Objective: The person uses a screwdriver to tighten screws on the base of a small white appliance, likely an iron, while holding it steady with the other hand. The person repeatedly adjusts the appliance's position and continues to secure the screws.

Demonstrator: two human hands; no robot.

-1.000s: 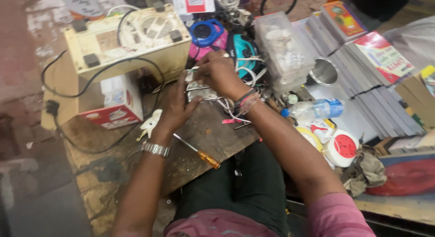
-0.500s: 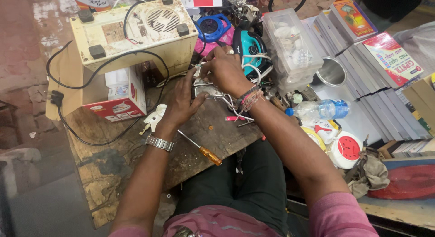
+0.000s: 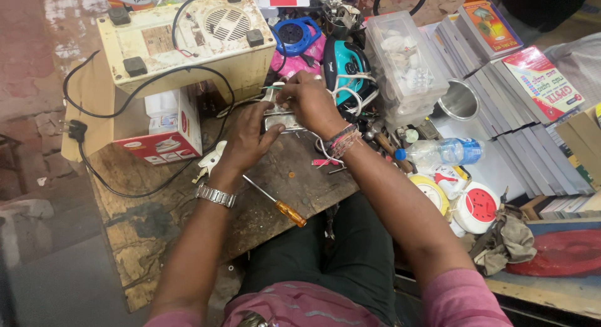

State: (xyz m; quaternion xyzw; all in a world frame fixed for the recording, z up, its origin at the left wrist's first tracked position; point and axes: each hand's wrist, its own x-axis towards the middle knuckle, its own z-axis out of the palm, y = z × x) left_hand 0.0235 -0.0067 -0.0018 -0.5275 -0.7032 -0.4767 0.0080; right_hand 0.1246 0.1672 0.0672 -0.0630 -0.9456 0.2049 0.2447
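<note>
The left hand (image 3: 247,139) clamps the metal part (image 3: 280,117) from below; the right hand (image 3: 310,102), just above, pinches its top edge. Best to brace wrists on the bench (image 3: 275,177).

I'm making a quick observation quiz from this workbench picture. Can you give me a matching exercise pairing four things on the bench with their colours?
Things:
1. Screwdriver handle
2. Cable reel
3. Wristwatch on the left hand
4. Plug on the cord

Colours:
A. Black
B. Silver
C. Orange
D. Blue

Pairs: 1-C, 2-D, 3-B, 4-A
</note>
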